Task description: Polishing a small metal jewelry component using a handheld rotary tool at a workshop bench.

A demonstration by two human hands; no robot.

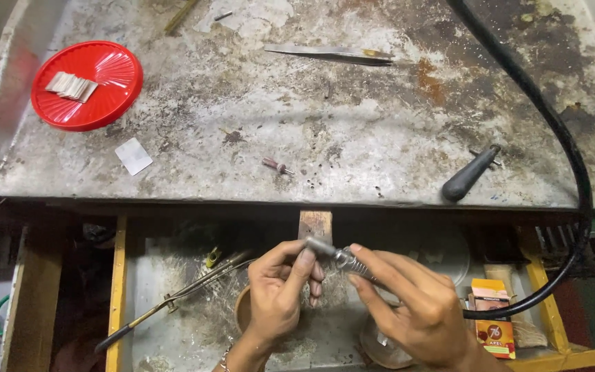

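Both hands grip the handpiece (342,258) below the bench (352,124) front edge: left hand (277,293) pinches its tip, right hand (418,310) clamps its body; burr (277,165) lies unfitted on the bench

Head camera looks steeply down, close above workbench (352,131).

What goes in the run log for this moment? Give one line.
left hand: pinches handpiece tip | right hand: grips rotary handpiece | black cable: over bench | open drawer below

Lid (108,103) lies far left of tweezers (332,54)
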